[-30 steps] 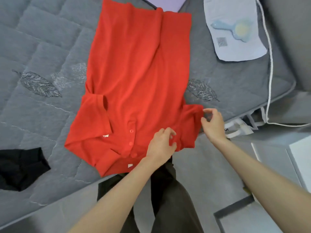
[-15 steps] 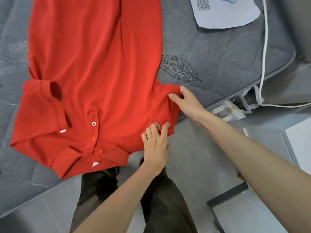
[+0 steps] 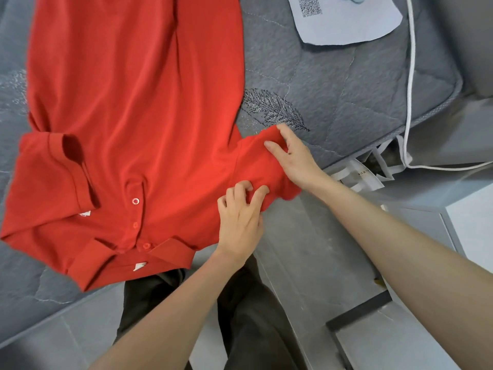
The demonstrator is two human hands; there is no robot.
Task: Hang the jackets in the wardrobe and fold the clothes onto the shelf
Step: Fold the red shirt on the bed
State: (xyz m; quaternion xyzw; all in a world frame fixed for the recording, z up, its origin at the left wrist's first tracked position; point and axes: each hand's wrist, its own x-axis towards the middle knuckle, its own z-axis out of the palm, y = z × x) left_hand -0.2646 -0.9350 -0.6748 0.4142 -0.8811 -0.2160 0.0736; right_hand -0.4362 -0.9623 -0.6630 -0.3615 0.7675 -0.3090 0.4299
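A red polo shirt [image 3: 138, 108] lies front up on the grey quilted mattress [image 3: 333, 84], its collar and buttons at the near edge. Its left sleeve is folded in over the chest. My right hand [image 3: 293, 156] grips the cuff end of the right sleeve, thumb on top and fingers curled round the cloth. Just below it, my left hand [image 3: 240, 217] pinches the same sleeve near the shoulder seam with bent fingers. The shirt's hem is out of frame at the top.
A pale blue sheet with a QR code [image 3: 344, 17] lies at the mattress's far right. A white cord [image 3: 410, 84] runs down the mattress edge to the floor. White paper bags [image 3: 365, 174] sit beside the bed. My dark trousers [image 3: 240, 316] stand on the grey tiled floor.
My right hand has gone from beside the sleeve to gripping its cuff end. My left hand has shifted right onto the sleeve and pinches it. My view has shifted right and closer to the shirt.
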